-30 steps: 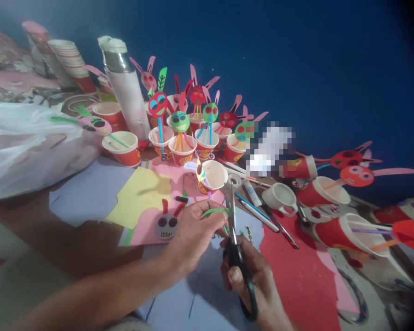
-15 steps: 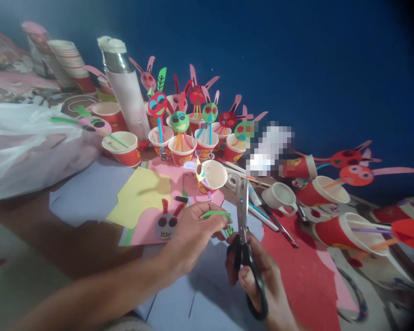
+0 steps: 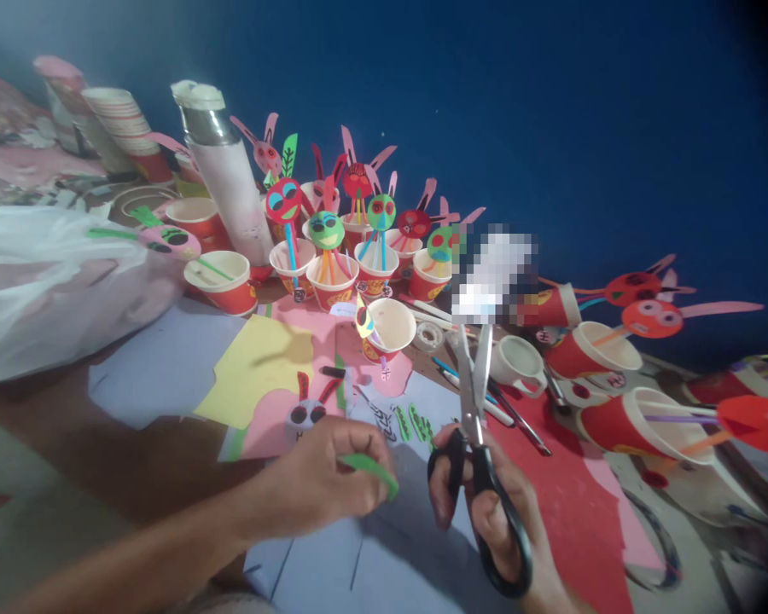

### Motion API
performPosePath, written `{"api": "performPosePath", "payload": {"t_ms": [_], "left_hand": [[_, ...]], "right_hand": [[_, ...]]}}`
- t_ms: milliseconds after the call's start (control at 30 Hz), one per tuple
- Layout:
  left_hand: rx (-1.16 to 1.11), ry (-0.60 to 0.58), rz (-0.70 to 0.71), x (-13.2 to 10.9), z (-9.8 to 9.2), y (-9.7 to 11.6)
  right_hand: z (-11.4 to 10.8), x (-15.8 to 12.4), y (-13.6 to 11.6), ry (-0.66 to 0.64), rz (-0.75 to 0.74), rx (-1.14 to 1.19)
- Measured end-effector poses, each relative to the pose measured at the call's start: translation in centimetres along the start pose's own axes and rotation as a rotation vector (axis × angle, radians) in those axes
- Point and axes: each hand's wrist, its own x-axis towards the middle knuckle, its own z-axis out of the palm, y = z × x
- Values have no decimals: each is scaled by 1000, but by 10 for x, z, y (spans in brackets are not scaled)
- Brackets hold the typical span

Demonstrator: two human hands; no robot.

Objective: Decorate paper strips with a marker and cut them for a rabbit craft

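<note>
My left hand (image 3: pixel 323 482) is closed in a pinch on a small green paper strip (image 3: pixel 371 469), low in the middle over lilac paper (image 3: pixel 364 563). My right hand (image 3: pixel 492 512) grips black-handled scissors (image 3: pixel 477 401); their blades point up and away, slightly parted, clear of the strip. Small green cut-outs (image 3: pixel 416 422) lie on the paper between the hands. A grey paper face with red ears (image 3: pixel 307 409) rests on pink paper (image 3: pixel 275 418) just beyond my left hand.
Red paper cups with paper faces on straws (image 3: pixel 333 256) crowd the back by the blue wall. A white mug (image 3: pixel 518 362), pens (image 3: pixel 486 405) and tipped cups (image 3: pixel 620 426) lie right on red paper (image 3: pixel 550 503). A plastic bag (image 3: pixel 51 281), a flask (image 3: pixel 224 170) and stacked cups (image 3: pixel 121 128) stand left.
My left hand drew the green strip back toward me and away from the scissors. My right hand swung the scissors rightward and their blades parted a little.
</note>
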Motion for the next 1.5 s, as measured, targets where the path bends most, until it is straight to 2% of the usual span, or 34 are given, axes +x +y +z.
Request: {"api": "performPosePath", "payload": {"t_ms": [67, 133, 300, 433, 667, 767, 867, 967, 1067, 1100, 1167, 1267, 1333, 1500], "left_hand": [[217, -105, -32, -12, -5, -3], [412, -163, -4, -19, -5, -6], [758, -199, 221, -14, 0, -15], [871, -201, 294, -10, 1, -21], [850, -223, 322, -9, 1, -22], [810, -243, 358, -8, 2, -15], [724, -211, 408, -11, 1, -7], [542, -56, 380, -14, -3, -2], [210, 122, 236, -11, -9, 2], [84, 133, 202, -9, -10, 2], [-140, 83, 194, -4, -11, 1], [-343, 12, 225, 4, -8, -1], [-391, 12, 235, 6, -5, -1], [-359, 96, 246, 4, -3, 1]], "right_hand": [[-1, -1, 2, 15, 17, 34], [-1, -1, 4, 29, 20, 63], [3, -3, 5, 8, 6, 98], [4, -5, 2, -31, 39, 97], [3, -5, -5, -118, 102, 74], [5, -5, -4, -163, 132, 92], [6, -5, -2, -209, 160, 147], [6, -4, -3, -301, 201, 178], [6, -3, -5, -402, 282, 251], [7, -3, -5, -428, 311, 295], [7, -4, -3, -465, 350, 392], [7, -8, 0, -502, 407, 491], [6, -9, 2, -508, 443, 508], [6, -5, -4, -519, 513, 492]]}}
